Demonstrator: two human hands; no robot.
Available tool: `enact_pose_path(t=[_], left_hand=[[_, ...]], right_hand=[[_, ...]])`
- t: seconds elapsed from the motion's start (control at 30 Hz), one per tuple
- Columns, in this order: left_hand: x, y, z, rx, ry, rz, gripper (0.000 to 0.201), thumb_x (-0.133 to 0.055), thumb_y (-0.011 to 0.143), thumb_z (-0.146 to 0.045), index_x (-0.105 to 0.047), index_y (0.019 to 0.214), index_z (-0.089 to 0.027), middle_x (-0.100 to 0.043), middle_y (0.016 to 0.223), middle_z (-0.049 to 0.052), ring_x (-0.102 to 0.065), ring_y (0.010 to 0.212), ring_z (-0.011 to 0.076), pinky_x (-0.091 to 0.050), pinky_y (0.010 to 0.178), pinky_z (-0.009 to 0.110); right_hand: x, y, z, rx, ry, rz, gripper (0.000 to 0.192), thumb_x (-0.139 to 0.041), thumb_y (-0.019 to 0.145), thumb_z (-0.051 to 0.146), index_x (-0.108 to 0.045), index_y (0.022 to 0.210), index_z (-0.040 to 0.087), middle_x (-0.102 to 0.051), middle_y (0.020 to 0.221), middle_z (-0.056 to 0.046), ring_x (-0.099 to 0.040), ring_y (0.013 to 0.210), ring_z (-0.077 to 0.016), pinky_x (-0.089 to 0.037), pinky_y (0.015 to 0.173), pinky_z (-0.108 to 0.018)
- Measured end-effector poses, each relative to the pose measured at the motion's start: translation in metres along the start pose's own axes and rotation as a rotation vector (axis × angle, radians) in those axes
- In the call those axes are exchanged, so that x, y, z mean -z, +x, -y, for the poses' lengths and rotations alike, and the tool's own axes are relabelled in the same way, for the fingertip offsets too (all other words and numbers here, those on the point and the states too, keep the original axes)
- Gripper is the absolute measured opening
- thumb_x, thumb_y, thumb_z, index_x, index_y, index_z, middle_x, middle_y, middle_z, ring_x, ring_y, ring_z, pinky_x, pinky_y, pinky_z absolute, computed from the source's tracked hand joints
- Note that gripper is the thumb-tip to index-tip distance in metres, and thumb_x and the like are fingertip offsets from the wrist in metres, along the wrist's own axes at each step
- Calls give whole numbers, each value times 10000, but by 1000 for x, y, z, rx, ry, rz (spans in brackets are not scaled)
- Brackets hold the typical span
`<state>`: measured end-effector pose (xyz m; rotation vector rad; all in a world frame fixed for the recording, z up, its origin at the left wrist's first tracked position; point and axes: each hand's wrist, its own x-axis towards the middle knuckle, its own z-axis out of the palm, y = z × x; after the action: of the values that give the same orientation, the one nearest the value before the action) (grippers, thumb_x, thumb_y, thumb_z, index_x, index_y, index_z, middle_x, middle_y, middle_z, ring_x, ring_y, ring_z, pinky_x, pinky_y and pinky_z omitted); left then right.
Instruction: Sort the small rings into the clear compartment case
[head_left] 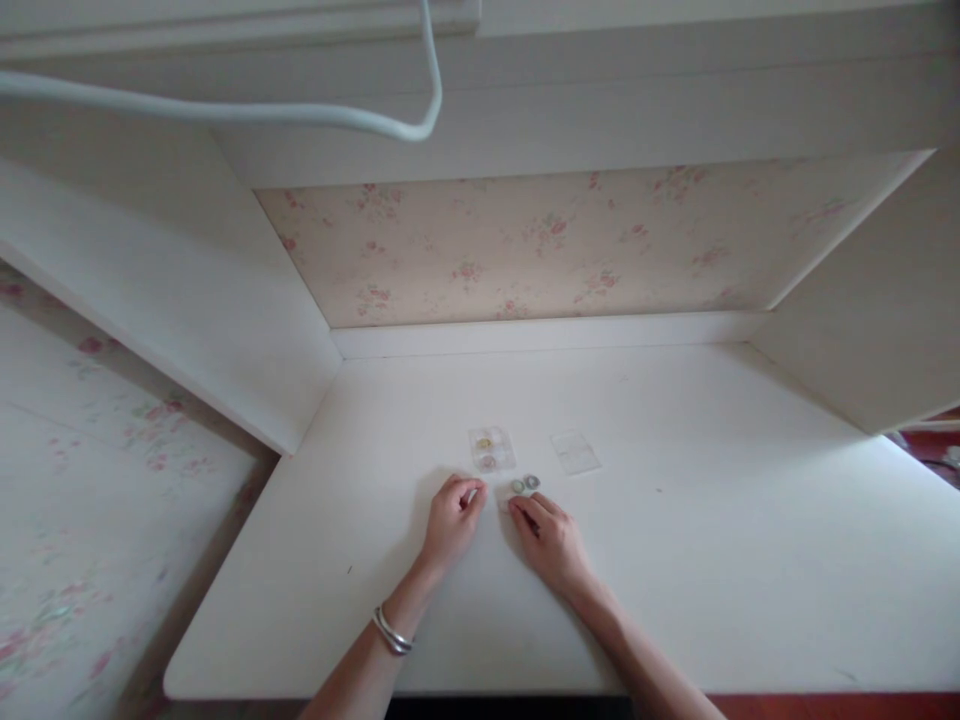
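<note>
two small round pieces (525, 485) lying centre frame on the white desk (712, 560), just past the right hand (551, 540), fingertips touching or nearly so. fingers loosely curled, palm down, clasping nothing. left hand (452, 520) just left of centre, thumb and forefinger pinched on something tiny and pale, too small to name. silver bangles (392, 632) on that wrist. clear packet with two beads (491, 449) just above, empty-looking clear packet (575, 451) to its right.

Ahead of my hands only a small clear plastic case (492, 449) and a flat clear lid (575, 452) interrupt the white tabletop (712, 560); white side panels (862, 330) wall both flanks
</note>
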<state>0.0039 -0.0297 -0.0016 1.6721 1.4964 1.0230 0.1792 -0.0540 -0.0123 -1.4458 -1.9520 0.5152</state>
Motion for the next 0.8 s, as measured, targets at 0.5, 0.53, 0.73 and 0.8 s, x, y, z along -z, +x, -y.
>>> enact_pose_path(t=[0.5,0.53,0.73,0.8], left_hand=[[-13,-17,-6,-246,503,268,235,-415,926,-273,-646,948,-234,-618,939,37,-604,828,162,-445,727,260],[-13,-17,-5,-251,519,269,236,-410,930,-273,-642,933,-231,-616,931,30,-602,818,157,-444,723,258],[-15,-18,-2,-273,581,273,259,-369,950,-263,-616,892,-211,-606,910,20,-592,792,143,-436,705,248],[-16,-19,-2,-287,593,280,263,-357,954,-262,-607,891,-210,-604,911,18,-591,780,142,-433,689,248]], right_hand=[[9,34,17,24,-25,-65,273,-400,939,313,-656,927,217,-633,788,-25,-583,680,-121,-418,645,-207],[10,40,19,39,-49,-64,274,-398,940,308,-656,926,216,-632,782,-24,-582,683,-121,-411,642,-206],[5,68,26,55,-291,33,252,-415,932,265,-654,858,233,-643,797,-13,-590,703,-128,-358,609,-220],[4,71,27,46,-377,64,258,-425,924,255,-651,801,231,-646,786,-11,-586,678,-132,-335,588,-232]])
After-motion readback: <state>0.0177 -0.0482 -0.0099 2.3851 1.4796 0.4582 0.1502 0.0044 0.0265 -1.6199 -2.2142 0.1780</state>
